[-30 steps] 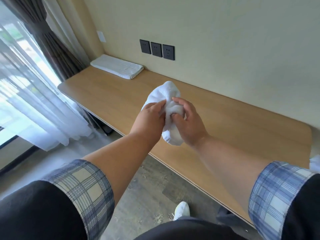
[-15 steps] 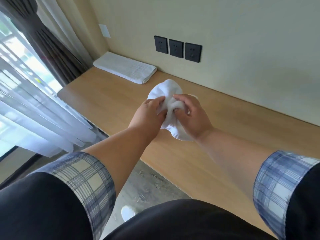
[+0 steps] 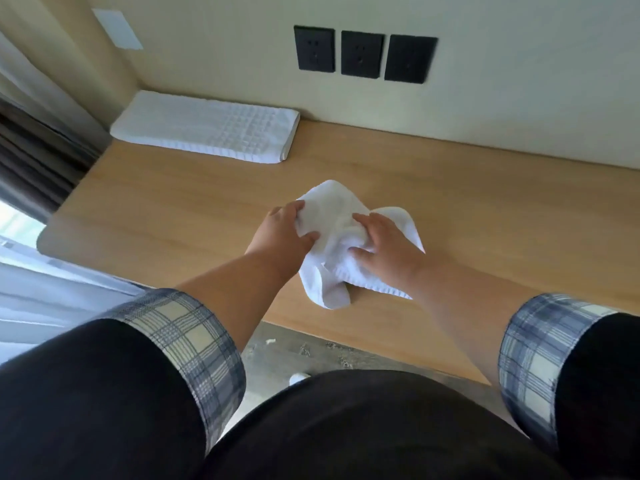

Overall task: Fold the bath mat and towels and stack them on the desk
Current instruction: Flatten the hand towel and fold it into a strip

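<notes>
- Since the earlier frames: the small white towel point(image 3: 329, 216) was bunched between both hands in the air. It is now down on the desk point(image 3: 485, 209), and the hands have drawn slightly apart.
- Left hand point(image 3: 280, 237): fingers curled over the towel's left edge, thumb underneath, pinching it.
- Right hand point(image 3: 388, 251): fingers dug into the crumpled middle, gripping cloth.
- Towel position: mid-desk near the front edge, crumpled, with corners trailing toward the person.
- Judgement: it was set on the flat surface so the hands can spread it out before folding.
- Folded waffle-weave cloth point(image 3: 204, 131), probably the bath mat, lies in the back-left corner against the wall, likely the base of the stack.
- Writing: none legible on the cloths or the three black wall sockets point(image 3: 362, 54).
</notes>
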`<state>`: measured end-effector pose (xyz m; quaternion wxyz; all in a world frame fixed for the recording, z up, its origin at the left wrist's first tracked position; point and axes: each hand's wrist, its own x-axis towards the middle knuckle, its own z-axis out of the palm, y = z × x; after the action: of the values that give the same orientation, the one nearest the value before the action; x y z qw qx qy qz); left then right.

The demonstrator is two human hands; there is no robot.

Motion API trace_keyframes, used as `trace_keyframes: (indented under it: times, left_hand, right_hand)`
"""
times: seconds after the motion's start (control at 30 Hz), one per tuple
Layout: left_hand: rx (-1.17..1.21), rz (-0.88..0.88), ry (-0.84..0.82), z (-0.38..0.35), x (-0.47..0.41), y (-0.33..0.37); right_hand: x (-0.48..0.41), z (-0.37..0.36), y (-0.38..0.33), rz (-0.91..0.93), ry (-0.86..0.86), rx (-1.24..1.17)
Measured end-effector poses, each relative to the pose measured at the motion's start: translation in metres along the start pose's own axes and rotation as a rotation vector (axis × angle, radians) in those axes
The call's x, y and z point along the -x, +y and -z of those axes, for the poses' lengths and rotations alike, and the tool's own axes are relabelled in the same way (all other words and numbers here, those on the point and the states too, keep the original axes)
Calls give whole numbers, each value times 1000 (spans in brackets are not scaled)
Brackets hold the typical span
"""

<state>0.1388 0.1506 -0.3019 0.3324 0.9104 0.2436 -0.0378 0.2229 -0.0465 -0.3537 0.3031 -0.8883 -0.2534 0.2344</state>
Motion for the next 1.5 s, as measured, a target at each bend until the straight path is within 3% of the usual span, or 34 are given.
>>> trace_keyframes:
  times: [0.23, 0.37, 0.47, 0.7, 0.77, 0.83, 0.97, 1.1, 1.2, 1.33, 1.5]
  left_hand:
    - [-185, 96, -178, 3, -22, -52]
    - [-249, 98, -246, 3, -29, -61]
    - [-303, -43, -272, 4, -25, -63]
    - [-865, -668, -108, 2, -15, -62]
    - [-875, -633, -104, 5, -18, -50]
    - [-765, -459, -78, 11, -26, -34]
    - [-558, -264, -62, 8, -59, -8]
    - [-562, -340, -163, -19, -71, -1]
    - [-657, -474, -127, -44, -64, -6]
    - [-774, -345, -173, -73, -67, -9]
    - [-800, -327, -189, -87, -101, 2]
  right_hand:
    - [18, -39, 10, -204, -164, 290]
    - [27, -36, 18, -348, -140, 469]
    - [31, -29, 24, -414, -91, 578]
    - [23, -13, 40, -395, -89, 639]
    - [23, -11, 46, -371, 39, 556]
    - [23, -5, 49, -368, 209, 439]
    - [21, 12, 56, -499, 271, 214]
    - [14, 17, 64, -586, 340, 31]
    - [5, 18, 68, -616, 353, -270]
    - [-5, 22, 66, -646, 419, -757]
    - [-24, 41, 72, -590, 506, -1032]
